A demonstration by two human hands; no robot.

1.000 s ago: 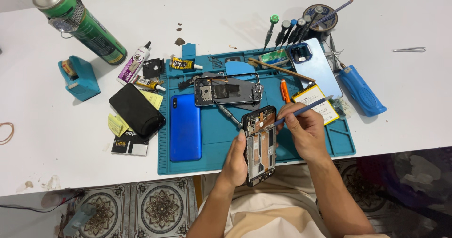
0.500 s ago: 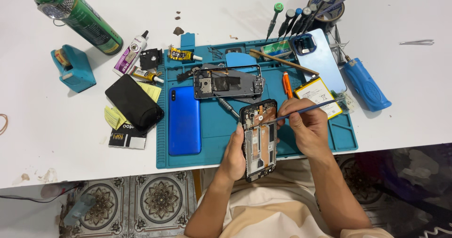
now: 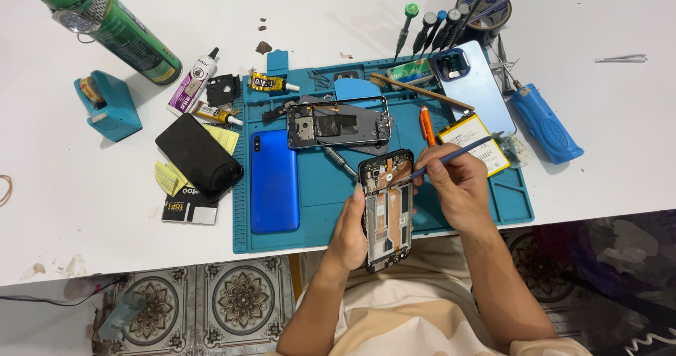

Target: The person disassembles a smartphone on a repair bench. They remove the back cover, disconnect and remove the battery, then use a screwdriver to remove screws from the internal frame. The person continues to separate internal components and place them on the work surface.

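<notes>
My left hand (image 3: 350, 233) grips the opened black phone frame (image 3: 386, 208) by its edge, over the bench's near edge. My right hand (image 3: 456, 187) pinches a thin blue-handled tool (image 3: 451, 154), tip touching the frame's top; a blue phone back cover (image 3: 273, 180) lies left of my left hand.

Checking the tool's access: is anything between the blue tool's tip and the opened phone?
Nothing visible. The right hand holds the blue tool, its tip at the top of the opened phone, which the left hand grips.
</notes>
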